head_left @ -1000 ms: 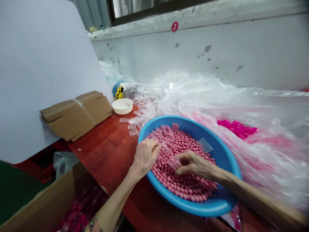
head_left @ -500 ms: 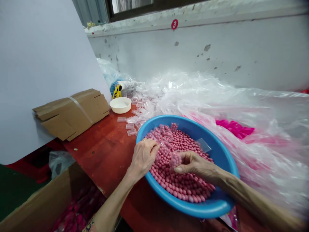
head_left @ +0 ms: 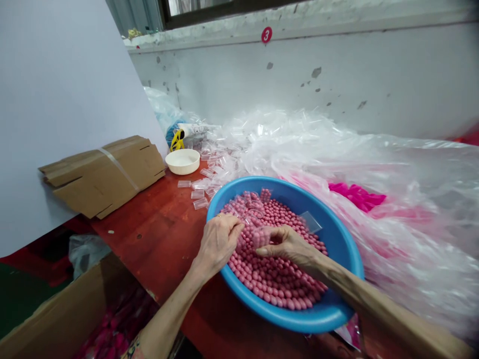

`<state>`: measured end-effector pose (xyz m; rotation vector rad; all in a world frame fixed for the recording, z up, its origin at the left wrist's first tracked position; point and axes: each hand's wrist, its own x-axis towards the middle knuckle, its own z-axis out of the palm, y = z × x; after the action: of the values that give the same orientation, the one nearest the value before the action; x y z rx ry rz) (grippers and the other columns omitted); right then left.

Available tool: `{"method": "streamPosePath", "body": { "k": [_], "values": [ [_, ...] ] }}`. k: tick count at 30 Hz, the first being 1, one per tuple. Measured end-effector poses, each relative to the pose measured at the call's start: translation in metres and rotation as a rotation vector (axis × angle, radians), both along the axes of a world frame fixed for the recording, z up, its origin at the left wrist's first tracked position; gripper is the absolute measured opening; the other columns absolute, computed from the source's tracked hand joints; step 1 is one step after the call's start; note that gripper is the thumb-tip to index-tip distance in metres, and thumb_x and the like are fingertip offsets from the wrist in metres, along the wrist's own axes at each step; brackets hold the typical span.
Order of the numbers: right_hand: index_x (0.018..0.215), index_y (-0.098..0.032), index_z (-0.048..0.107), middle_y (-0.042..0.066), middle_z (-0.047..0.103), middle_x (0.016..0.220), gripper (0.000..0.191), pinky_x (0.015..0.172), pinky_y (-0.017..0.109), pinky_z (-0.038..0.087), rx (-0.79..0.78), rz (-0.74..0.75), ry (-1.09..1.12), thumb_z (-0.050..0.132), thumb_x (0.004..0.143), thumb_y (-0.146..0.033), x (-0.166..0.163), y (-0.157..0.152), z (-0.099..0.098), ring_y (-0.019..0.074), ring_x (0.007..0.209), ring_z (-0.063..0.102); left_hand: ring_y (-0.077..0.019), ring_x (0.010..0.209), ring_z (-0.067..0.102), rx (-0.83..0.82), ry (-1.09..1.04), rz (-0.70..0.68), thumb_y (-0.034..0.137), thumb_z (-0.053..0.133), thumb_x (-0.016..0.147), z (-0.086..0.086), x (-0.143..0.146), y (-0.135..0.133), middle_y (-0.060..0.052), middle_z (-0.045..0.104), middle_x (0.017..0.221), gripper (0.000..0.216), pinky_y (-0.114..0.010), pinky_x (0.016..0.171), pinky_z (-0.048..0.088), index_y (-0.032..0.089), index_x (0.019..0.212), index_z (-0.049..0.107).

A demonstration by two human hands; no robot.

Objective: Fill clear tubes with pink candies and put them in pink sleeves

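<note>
A blue basin (head_left: 339, 214) holds a mass of pink beads (head_left: 277, 279), with several clear plastic boxes lying among them. Between the thumb and fingers of my right hand (head_left: 290, 247) is a small clear box (head_left: 261, 237) with pink beads in it, held just above the heap. My left hand (head_left: 220, 239) is over the basin's left rim, fingers curled down and closed; what they grip, if anything, is hidden. A flat clear plastic piece (head_left: 310, 222) leans inside the basin's right wall.
Loose clear boxes (head_left: 198, 194) are piled behind the basin on the red table (head_left: 149, 239). A white bowl (head_left: 182, 162) and flattened cardboard (head_left: 108, 174) lie to the left. Plastic bags (head_left: 422, 209) spread across the right. An open carton (head_left: 75, 304) stands below, at left.
My right hand has moved slightly left with the clear box, closer to my left hand. The whole view has shifted a little; the left hand keeps its closed pose.
</note>
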<state>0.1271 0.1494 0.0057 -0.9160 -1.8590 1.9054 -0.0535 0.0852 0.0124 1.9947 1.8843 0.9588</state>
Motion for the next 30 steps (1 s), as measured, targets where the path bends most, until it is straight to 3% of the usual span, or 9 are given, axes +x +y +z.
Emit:
{"method": "streamPosePath", "body": {
  "k": [3, 8, 12, 16, 19, 22, 24, 27, 30],
  "values": [
    [0.058, -0.015, 0.056, -0.006, 0.047, 0.058, 0.033, 0.058, 0.024, 0.037, 0.149, -0.027, -0.065, 0.072, 0.064, -0.044, -0.001, 0.005, -0.004, 0.0086, 0.056, 0.042, -0.0176, 0.075, 0.057, 0.001, -0.01, -0.021, 0.022, 0.051, 0.088, 0.0, -0.001, 0.0, -0.002, 0.067, 0.075, 0.02, -0.029, 0.071, 0.04, 0.017, 0.075, 0.065],
    [0.055, -0.016, 0.05, -0.007, 0.039, 0.053, 0.034, 0.048, 0.021, 0.028, 0.433, -0.049, -0.164, 0.064, 0.07, -0.043, -0.021, 0.004, -0.019, 0.0069, 0.051, 0.033, -0.0228, 0.1, 0.051, 0.068, 0.055, -0.151, 0.029, 0.06, 0.084, 0.004, -0.002, 0.002, -0.006, 0.065, 0.097, 0.021, -0.034, 0.089, 0.041, 0.015, 0.1, 0.064],
    [0.061, -0.015, 0.056, -0.005, 0.051, 0.058, 0.028, 0.052, 0.02, 0.033, 0.573, -0.017, -0.253, 0.062, 0.076, -0.038, -0.032, -0.003, -0.015, 0.0084, 0.055, 0.044, -0.0232, 0.098, 0.05, -0.006, 0.188, -0.188, 0.018, 0.054, 0.086, 0.005, 0.0, 0.005, -0.005, 0.062, 0.088, 0.01, -0.037, 0.088, 0.042, 0.017, 0.085, 0.065],
    [0.075, -0.017, 0.065, -0.001, 0.064, 0.072, 0.013, 0.064, 0.022, 0.04, 0.798, 0.046, -0.509, 0.057, 0.082, -0.025, -0.004, 0.006, 0.011, 0.0123, 0.068, 0.056, -0.0246, 0.101, 0.049, -0.029, 0.229, -0.153, 0.02, 0.053, 0.087, 0.002, 0.002, 0.007, -0.006, 0.062, 0.087, 0.013, -0.04, 0.09, 0.041, 0.017, 0.084, 0.065],
    [0.08, -0.013, 0.062, 0.013, 0.062, 0.09, 0.02, 0.071, 0.032, 0.04, 1.006, -0.098, -0.835, 0.043, 0.086, -0.012, 0.03, 0.021, 0.019, 0.0231, 0.084, 0.057, -0.0254, 0.101, 0.049, -0.035, 0.279, -0.148, 0.022, 0.051, 0.089, -0.001, 0.003, 0.007, -0.007, 0.061, 0.087, 0.014, -0.041, 0.091, 0.041, 0.016, 0.087, 0.064],
    [0.086, -0.01, 0.06, 0.022, 0.059, 0.096, 0.028, 0.064, 0.035, 0.04, 1.089, -0.14, -1.051, 0.035, 0.08, 0.002, 0.052, 0.033, 0.005, 0.0295, 0.086, 0.057, -0.0252, 0.099, 0.05, -0.034, 0.345, -0.139, 0.023, 0.048, 0.09, -0.004, 0.004, 0.009, -0.008, 0.061, 0.088, 0.016, -0.04, 0.091, 0.041, 0.016, 0.085, 0.062],
    [0.093, -0.009, 0.058, 0.021, 0.06, 0.095, 0.029, 0.062, 0.033, 0.04, 1.126, -0.128, -1.122, 0.036, 0.079, 0.003, 0.056, 0.038, -0.009, 0.0281, 0.084, 0.058, -0.0256, 0.099, 0.05, -0.035, 0.381, -0.134, 0.022, 0.047, 0.09, -0.005, 0.005, 0.009, -0.008, 0.061, 0.089, 0.017, -0.04, 0.09, 0.041, 0.016, 0.083, 0.061],
    [0.097, -0.009, 0.057, 0.017, 0.062, 0.089, 0.021, 0.064, 0.032, 0.043, 1.177, -0.101, -1.138, 0.042, 0.082, -0.004, 0.058, 0.047, -0.023, 0.0247, 0.08, 0.06, -0.0271, 0.098, 0.05, -0.042, 0.416, -0.143, 0.019, 0.045, 0.089, -0.006, 0.005, 0.009, -0.009, 0.061, 0.089, 0.017, -0.042, 0.089, 0.042, 0.015, 0.083, 0.06],
    [0.09, -0.012, 0.059, 0.012, 0.063, 0.085, 0.011, 0.069, 0.031, 0.045, 1.236, -0.048, -1.072, 0.051, 0.082, -0.014, 0.064, 0.057, -0.024, 0.0226, 0.08, 0.06, -0.0279, 0.099, 0.049, -0.042, 0.421, -0.147, 0.019, 0.042, 0.091, -0.006, 0.006, 0.009, -0.01, 0.062, 0.09, 0.02, -0.044, 0.09, 0.042, 0.015, 0.084, 0.06]
  ]
}}
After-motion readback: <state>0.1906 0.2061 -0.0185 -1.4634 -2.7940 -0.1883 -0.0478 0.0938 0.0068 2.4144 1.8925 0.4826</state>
